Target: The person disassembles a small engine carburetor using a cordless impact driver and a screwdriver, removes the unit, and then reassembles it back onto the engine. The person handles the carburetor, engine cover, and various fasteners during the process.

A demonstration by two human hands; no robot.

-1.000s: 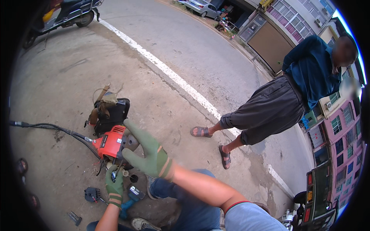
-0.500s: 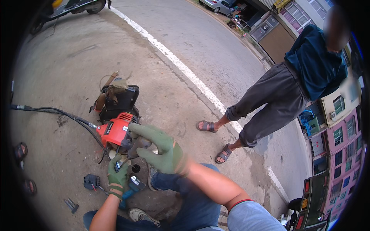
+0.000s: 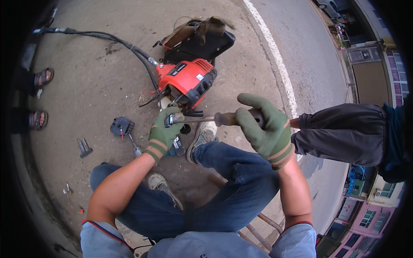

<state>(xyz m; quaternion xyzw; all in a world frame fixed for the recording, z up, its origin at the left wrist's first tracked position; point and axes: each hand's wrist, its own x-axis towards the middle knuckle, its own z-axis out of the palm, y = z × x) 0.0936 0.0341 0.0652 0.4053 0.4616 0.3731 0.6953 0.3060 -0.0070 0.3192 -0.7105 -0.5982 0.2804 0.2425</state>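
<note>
My left hand (image 3: pixel 161 133), in a green glove, is closed round a small metal-and-black part (image 3: pixel 174 120) beside the engine. In my gloved right hand (image 3: pixel 267 129) is a screwdriver (image 3: pixel 228 119), its dark handle between thumb and fingers. The shaft points left, and its tip meets the small part or lies just in front of it; contact is unclear. Just beyond stands a red engine (image 3: pixel 185 79) with its near side uncovered and a black hose stub (image 3: pixel 193 113) showing. A cordless tool (image 3: pixel 178 147) lies partly hidden beneath my left wrist.
A black cover-like part (image 3: pixel 122 126) and a dark pronged piece (image 3: pixel 84 148) lie on the concrete at left. A black back frame with straps (image 3: pixel 200 41) is behind the engine. One person stands at right (image 3: pixel 344 134); another's sandalled feet (image 3: pixel 42 77) are at left.
My view has turned, so the engine appears higher and farther right. My right hand has drawn back to the right, bringing the screwdriver's full length into sight. The left hand still grips the small part.
</note>
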